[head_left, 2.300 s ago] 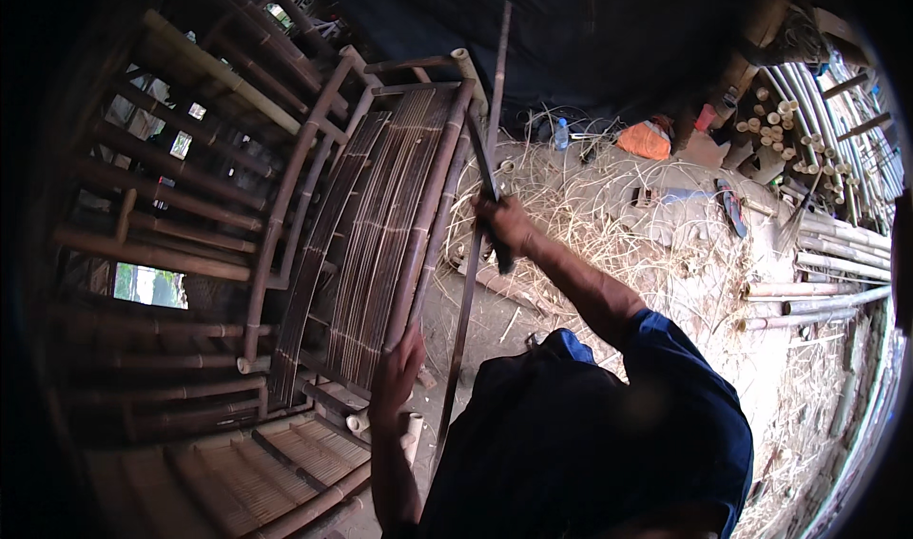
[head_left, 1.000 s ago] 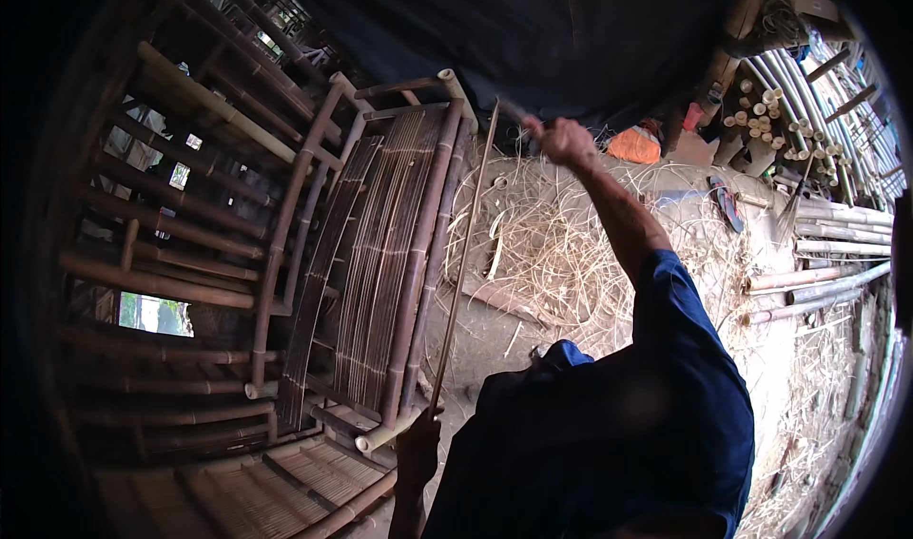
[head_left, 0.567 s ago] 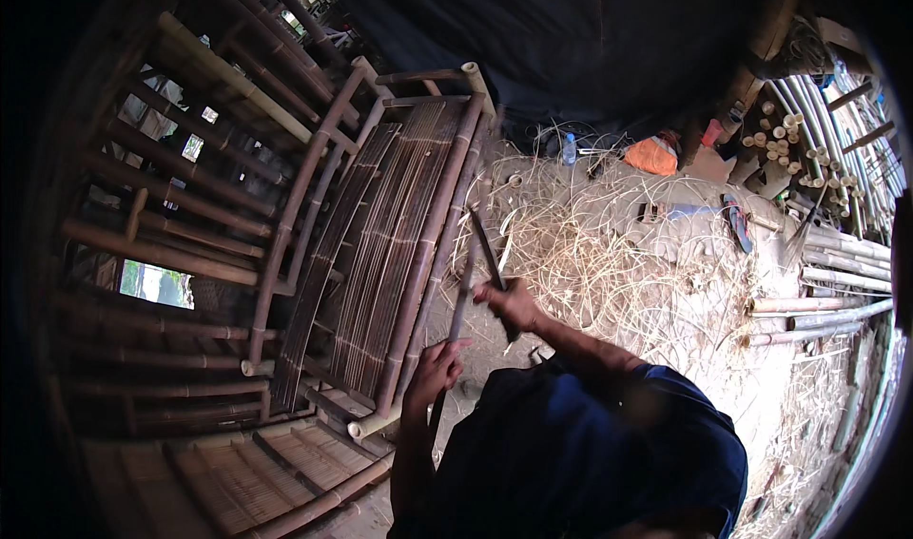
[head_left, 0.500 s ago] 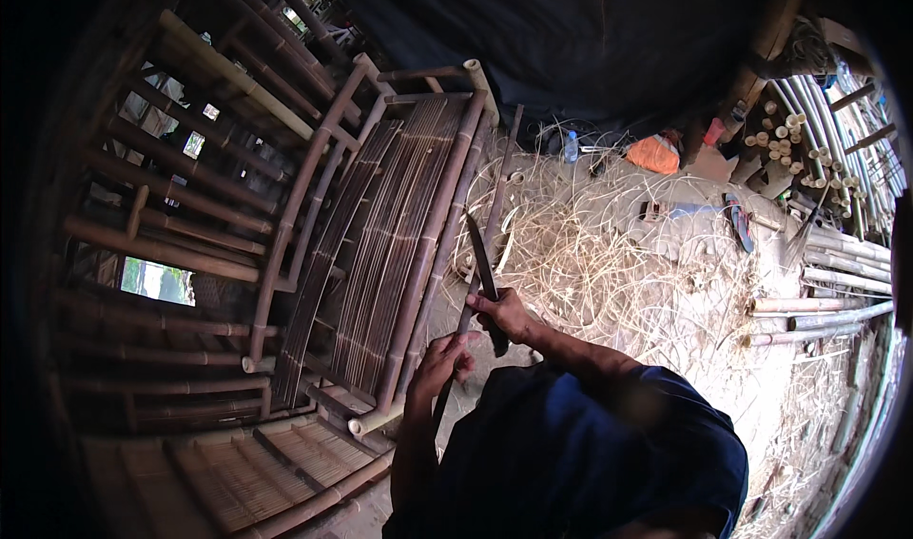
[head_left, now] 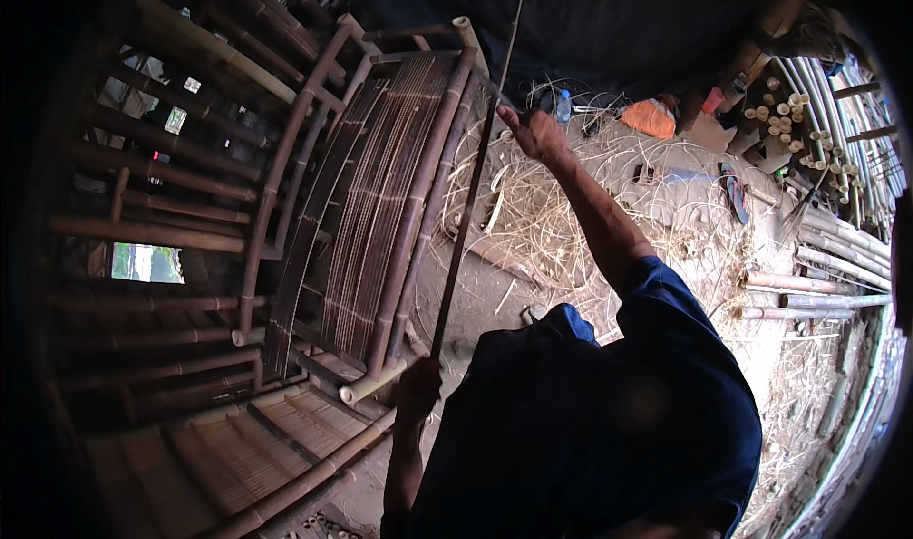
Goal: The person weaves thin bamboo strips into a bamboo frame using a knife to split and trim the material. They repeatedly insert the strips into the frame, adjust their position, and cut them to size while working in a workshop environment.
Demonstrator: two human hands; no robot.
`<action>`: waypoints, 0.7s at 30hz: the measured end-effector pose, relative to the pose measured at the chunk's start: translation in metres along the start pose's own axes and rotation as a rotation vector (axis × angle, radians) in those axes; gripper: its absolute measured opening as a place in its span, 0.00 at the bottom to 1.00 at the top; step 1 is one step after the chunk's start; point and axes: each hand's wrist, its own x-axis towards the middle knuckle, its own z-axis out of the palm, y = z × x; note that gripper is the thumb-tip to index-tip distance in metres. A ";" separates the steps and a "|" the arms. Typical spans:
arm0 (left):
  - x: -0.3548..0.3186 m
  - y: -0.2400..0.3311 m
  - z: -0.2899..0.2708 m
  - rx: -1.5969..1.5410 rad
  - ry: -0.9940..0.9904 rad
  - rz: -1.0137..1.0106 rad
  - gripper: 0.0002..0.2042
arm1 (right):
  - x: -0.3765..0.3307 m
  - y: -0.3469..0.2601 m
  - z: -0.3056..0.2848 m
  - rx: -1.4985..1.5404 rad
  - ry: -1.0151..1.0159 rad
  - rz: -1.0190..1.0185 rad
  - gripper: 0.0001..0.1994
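Observation:
A long, dark bamboo strip (head_left: 466, 218) slants up and away in front of me, beside a bamboo bench. My left hand (head_left: 418, 387) is closed around its near end, low by the bench's front corner. With my arm stretched forward, my right hand (head_left: 540, 137) is closed on a knife far up along the strip. A short part of the knife's blade (head_left: 492, 89) shows past my fingers, crossing the strip; its handle is hidden in my grip. Dark slats form the seat of the bamboo bench (head_left: 392, 206), just left of the strip.
Pale shavings (head_left: 571, 225) litter the ground to the right. A water bottle (head_left: 564, 106) and an orange bag (head_left: 649, 118) lie beyond them, near a dark sheet (head_left: 609, 26). Bamboo poles (head_left: 818, 282) are stacked at the far right; bamboo frames (head_left: 162, 235) stand at the left.
My right hand has moved far forward along the strip with the knife. My left hand has dropped slightly nearer to me, and the strip's far end now reaches higher in view.

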 end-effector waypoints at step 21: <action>0.078 0.109 0.021 0.235 0.028 0.324 0.17 | -0.135 -0.029 0.061 -0.189 -0.293 -0.063 0.33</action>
